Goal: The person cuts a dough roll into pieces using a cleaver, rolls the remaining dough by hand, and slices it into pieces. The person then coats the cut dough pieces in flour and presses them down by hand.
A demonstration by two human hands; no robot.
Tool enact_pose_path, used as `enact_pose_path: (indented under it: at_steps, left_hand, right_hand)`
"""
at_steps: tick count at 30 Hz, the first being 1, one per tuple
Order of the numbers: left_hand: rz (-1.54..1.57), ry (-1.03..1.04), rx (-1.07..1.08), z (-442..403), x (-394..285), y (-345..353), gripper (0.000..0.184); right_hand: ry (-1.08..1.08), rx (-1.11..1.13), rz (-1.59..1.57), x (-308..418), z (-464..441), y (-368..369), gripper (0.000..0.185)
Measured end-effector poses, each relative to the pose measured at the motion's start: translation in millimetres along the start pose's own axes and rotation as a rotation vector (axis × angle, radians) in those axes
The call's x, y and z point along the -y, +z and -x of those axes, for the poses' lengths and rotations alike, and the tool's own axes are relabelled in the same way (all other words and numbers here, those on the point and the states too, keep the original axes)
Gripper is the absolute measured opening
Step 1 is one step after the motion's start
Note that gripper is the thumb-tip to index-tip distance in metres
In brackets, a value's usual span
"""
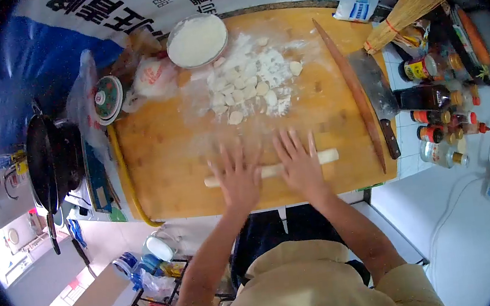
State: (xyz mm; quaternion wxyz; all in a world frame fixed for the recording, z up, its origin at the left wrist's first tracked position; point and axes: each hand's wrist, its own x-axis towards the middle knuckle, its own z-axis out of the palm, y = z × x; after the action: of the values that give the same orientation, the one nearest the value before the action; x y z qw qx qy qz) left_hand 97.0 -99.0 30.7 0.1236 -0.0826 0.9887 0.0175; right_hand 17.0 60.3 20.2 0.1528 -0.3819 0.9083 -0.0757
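Note:
A long rope of pale dough (pixel 271 170) lies crosswise near the front edge of the wooden board (pixel 161 156). My left hand (pixel 238 175) rests flat over its left part, fingers spread and pointing away from me. Over the right part lies my right hand (pixel 300 162), also flat with fingers apart. Both ends of the dough stick out past my hands. Farther back, several small dough pieces (pixel 238 93) sit in scattered white flour (pixel 274 68).
A bowl of flour (pixel 197 40) stands at the back. Right of the dough are a tapered rolling pin (pixel 349 86) and a cleaver (pixel 373 87). Bottles (pixel 423 97) and a straw brush (pixel 415 0) line the right side. A wok (pixel 47 163) is at left.

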Motion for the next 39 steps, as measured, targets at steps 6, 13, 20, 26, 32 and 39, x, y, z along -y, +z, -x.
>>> enact_pose_path:
  at_steps: [6, 13, 20, 26, 32, 39]
  left_hand:
    - [0.147, -0.116, -0.038, 18, 4, 23, 0.056]
    - [0.091, -0.032, -0.173, -34, 29, 5, 0.058]
    - [0.090, -0.108, -0.047, 22, 22, 21, 0.070]
    - [0.006, -0.241, -0.257, -85, 50, 1, 0.064]
    - [0.237, -0.104, -0.392, -109, -7, 9, 0.065]
    - [0.152, 0.033, 0.013, 28, -21, 24, 0.066]
  right_hand:
    - [0.112, 0.082, -0.028, -3, 17, 0, 0.069]
    - [0.106, -0.093, 0.032, -27, -16, -8, 0.066]
    - [0.134, 0.191, 0.097, -22, 25, -5, 0.071]
    - [0.216, -0.295, 0.079, -50, -71, -21, 0.067]
    - [0.148, -0.472, -0.184, -13, -102, -7, 0.063]
    - [0.038, 0.044, -0.150, 10, 15, 6, 0.067]
